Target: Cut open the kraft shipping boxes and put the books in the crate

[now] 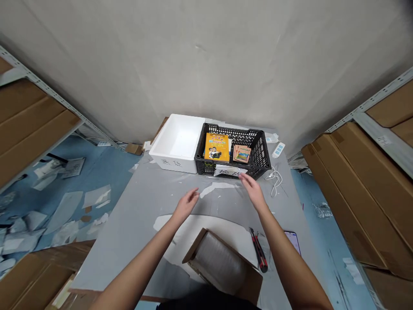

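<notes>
My left hand hovers over the grey table with nothing in it, its fingers stretched forward. At the front of a black plastic crate is my right hand, empty, with fingertips by the crate's white paper label; whether they touch it I cannot tell. Inside the crate lie a yellow book and a few small booklets. Below my hands, close to my body, stands an opened cardboard box with bubble wrap in it.
Left of the crate stands a white foam box with handwriting on it. A red and black utility knife and a phone lie on the right, below a white cable and a power strip. Cartons fill shelves on both sides.
</notes>
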{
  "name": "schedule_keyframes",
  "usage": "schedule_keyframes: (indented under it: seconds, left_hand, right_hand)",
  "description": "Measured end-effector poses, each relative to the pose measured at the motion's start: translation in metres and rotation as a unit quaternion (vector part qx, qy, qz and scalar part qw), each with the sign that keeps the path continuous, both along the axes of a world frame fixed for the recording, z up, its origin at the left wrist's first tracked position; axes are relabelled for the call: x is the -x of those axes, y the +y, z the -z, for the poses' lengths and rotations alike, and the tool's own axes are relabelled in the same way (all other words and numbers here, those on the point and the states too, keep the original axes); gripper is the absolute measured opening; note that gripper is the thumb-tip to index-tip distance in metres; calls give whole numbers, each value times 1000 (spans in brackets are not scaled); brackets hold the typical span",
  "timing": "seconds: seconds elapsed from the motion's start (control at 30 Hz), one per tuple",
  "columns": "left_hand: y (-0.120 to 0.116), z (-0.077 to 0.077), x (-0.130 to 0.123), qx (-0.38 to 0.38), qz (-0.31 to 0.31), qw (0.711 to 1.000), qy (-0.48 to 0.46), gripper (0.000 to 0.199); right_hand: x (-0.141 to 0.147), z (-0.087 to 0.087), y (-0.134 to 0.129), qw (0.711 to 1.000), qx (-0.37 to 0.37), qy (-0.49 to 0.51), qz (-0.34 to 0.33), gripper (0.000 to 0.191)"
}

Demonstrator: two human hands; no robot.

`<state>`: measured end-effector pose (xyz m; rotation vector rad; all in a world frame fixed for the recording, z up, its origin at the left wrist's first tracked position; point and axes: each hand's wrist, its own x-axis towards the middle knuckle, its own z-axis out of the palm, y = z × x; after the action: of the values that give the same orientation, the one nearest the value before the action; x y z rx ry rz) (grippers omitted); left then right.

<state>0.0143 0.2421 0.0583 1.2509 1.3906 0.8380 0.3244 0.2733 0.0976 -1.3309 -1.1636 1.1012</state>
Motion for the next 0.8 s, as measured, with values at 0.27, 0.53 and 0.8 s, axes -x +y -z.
schedule_keyframes:
  seconds: [0.27,0.53,0.8]
  left_hand:
    - [-119,1,29,118,63,986,103,67]
    - [-159,-1,5,63,110,980,151,44]
    - [-191,6,-1,25,115,970,211,35]
  right_hand:
    - [-37,43,-263,956,139,-143,214,65]
    - [25,59,-352,959,244,17,146,74]
    - [39,66,-365,967,205,56,140,48]
